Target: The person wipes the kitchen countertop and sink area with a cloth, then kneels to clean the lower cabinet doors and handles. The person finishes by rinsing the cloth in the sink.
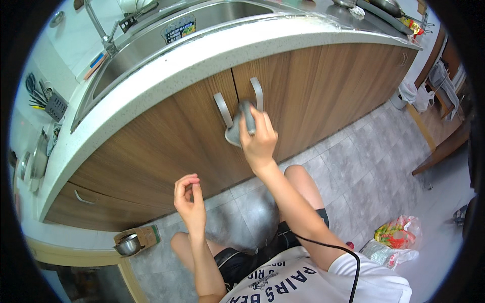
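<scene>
My right hand (261,142) grips a bunched grey cloth (235,130) in front of the wooden sink cabinet. The cloth lies over the gap between two doors, close to the lower ends of the left metal handle (223,110) and the right metal handle (257,92); part of it is blurred. Both the left cabinet door (163,147) and the right cabinet door (303,91) are closed. Lower and to the left, my left hand (189,200) hangs in the air before the left door, its fingers loosely curled around nothing.
Above the doors runs a pale stone countertop (182,66) with a steel sink (235,11) and a faucet (100,28). A utensil holder (57,106) stands at left. On the tiled floor are a cardboard box (149,235) with a metal bowl (128,245) and plastic bags (396,235). A black cable (358,265) crosses my right arm.
</scene>
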Available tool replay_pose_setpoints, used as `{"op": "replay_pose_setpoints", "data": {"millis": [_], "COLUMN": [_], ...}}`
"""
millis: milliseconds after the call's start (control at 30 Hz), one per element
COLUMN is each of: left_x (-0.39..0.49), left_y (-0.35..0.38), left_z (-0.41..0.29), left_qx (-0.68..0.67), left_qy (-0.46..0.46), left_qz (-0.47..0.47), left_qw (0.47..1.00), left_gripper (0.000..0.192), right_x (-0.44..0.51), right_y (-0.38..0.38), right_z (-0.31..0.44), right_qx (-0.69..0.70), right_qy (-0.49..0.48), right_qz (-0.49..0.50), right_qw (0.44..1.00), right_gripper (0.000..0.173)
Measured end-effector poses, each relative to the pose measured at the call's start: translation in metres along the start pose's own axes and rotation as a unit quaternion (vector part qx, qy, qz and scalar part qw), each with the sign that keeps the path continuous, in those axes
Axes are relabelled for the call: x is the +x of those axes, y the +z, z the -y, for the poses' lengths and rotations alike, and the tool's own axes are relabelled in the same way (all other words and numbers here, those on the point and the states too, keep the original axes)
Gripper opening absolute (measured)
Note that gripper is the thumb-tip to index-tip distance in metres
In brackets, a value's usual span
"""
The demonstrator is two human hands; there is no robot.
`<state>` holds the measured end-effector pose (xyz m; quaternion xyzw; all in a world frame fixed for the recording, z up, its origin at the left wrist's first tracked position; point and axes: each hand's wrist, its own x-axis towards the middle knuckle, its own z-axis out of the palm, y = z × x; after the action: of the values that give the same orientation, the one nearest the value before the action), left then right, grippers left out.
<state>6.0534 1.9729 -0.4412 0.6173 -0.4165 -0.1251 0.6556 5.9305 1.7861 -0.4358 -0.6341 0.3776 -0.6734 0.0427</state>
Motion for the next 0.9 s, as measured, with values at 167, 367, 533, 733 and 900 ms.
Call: {"op": "replay_pose_setpoints", "data": {"millis": [167,367,533,733,900], "left_x": [-0.002,-0.015,-0.017,-0.004,0.007], "left_y": [0.007,0.034,0.044,0.047,0.067], "left_z": [-0.001,-0.007,-0.014,-0.029,-0.042], "left_qx": [-0.008,0.017,0.025,0.026,0.012], "left_qy": [-0.007,-0.063,-0.054,-0.040,-0.013], "left_qz": [0.017,0.090,0.120,0.110,0.133], "left_qw": [1.000,0.994,0.991,0.993,0.991], "left_gripper": [0.008,0.010,0.011,0.010,0.010], "right_x": [-0.046,-0.024,0.014,-0.023,-0.007], "right_y": [-0.003,-0.030,-0.015,-0.014,-0.014], "right_z": [-0.012,0.005,0.017,0.010,0.020], "right_qx": [0.015,0.099,-0.010,0.093,0.183], "right_qy": [0.079,0.107,0.033,0.173,0.175], "right_qz": [0.009,0.041,0.093,0.043,-0.030], "right_qw": [0.997,0.988,0.995,0.980,0.967], "right_gripper": [0.028,0.026,0.041,0.028,0.024]}}
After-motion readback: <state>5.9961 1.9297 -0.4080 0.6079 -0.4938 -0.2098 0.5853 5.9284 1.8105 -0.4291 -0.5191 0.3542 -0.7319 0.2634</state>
